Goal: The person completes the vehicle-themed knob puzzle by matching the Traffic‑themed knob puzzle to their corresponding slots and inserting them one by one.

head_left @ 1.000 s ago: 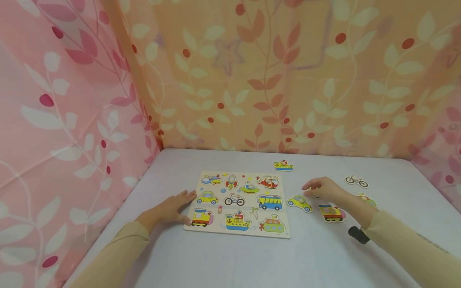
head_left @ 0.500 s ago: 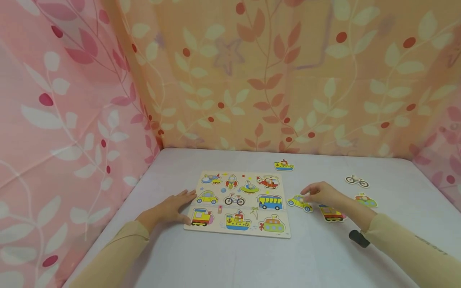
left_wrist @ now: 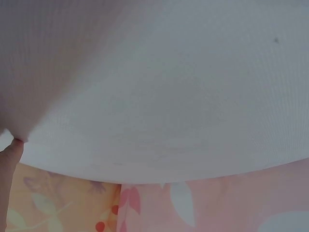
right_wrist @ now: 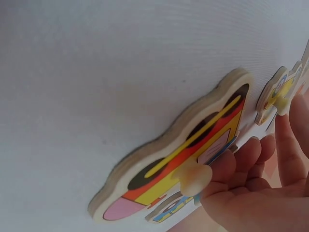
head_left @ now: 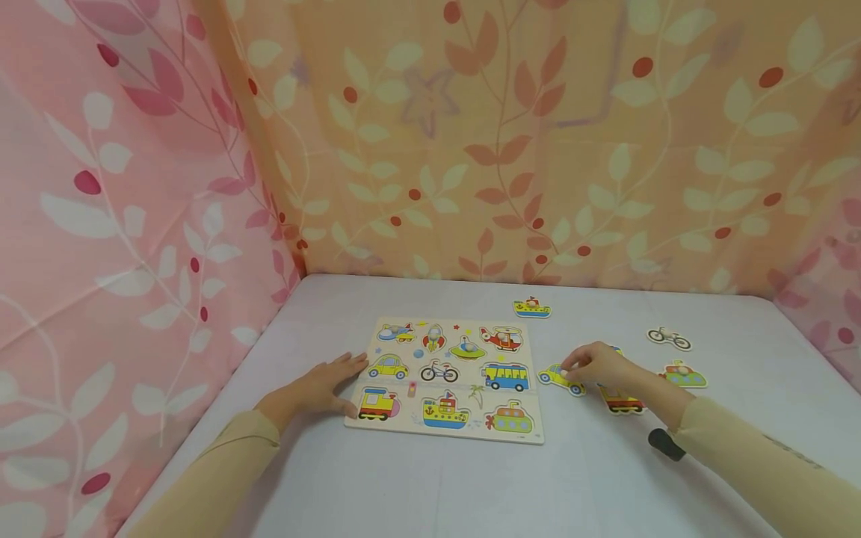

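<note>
The work in hand looked to be picking up the yellow car piece (head_left: 553, 376), which lay on the white-covered desk (head_left: 471, 486) just beside the right edge of the puzzle board (head_left: 411, 418). The right hand (head_left: 599, 364) had thumb and forefinger at the car's knob (right_wrist: 281, 105) — a pinch, as far as the right wrist view showed — while the other fingers curled near the knob of the train piece (head_left: 624, 403). The left hand (head_left: 323, 385) grasped nothing; its fingers lay stretched out against the board's left edge, probably to steady it.

The board's top row seemed filled, with knobs standing on the plane (head_left: 397, 334), rocket (head_left: 433, 338) and saucer (head_left: 467, 347). The car slot (head_left: 387, 367), at the left end of the middle row, showed its picture with no knob.

The next move called for a straight lift by the knob, then a carry leftward over the board — past the bus and bicycle slots — and a small turn, since the car lay tilted against its outline. Pressing before the edges matched could leave it perched on the rim.
</note>
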A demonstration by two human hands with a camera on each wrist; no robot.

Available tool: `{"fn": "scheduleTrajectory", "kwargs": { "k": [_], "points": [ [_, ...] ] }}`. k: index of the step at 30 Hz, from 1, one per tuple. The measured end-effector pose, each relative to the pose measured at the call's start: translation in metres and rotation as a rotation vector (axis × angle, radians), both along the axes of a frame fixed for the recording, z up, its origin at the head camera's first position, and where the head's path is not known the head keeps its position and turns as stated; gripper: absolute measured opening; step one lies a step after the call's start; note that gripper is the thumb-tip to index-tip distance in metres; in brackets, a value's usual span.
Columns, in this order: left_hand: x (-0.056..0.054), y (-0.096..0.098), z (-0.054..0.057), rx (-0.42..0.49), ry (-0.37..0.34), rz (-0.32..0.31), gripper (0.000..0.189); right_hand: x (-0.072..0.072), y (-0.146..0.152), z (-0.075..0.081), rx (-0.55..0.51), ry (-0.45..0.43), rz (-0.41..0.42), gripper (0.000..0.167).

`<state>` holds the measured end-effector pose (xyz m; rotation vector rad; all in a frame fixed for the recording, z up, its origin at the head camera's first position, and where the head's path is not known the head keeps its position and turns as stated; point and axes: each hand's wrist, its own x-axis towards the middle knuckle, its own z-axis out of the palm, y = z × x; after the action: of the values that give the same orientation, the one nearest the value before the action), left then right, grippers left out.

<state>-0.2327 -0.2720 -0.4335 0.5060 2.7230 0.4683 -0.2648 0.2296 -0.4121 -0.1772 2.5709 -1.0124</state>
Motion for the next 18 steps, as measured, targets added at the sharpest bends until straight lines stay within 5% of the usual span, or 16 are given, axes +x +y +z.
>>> {"fn": "scheduleTrajectory", "kwargs": {
  "k": [18],
  "points": [
    [0.0015,0.0034,0.0036,0.0,-0.009,0.012,0.099,-0.0077,-0.0001,-0.0033,0.056,0.05,0.023,0.011]
  ]
}}
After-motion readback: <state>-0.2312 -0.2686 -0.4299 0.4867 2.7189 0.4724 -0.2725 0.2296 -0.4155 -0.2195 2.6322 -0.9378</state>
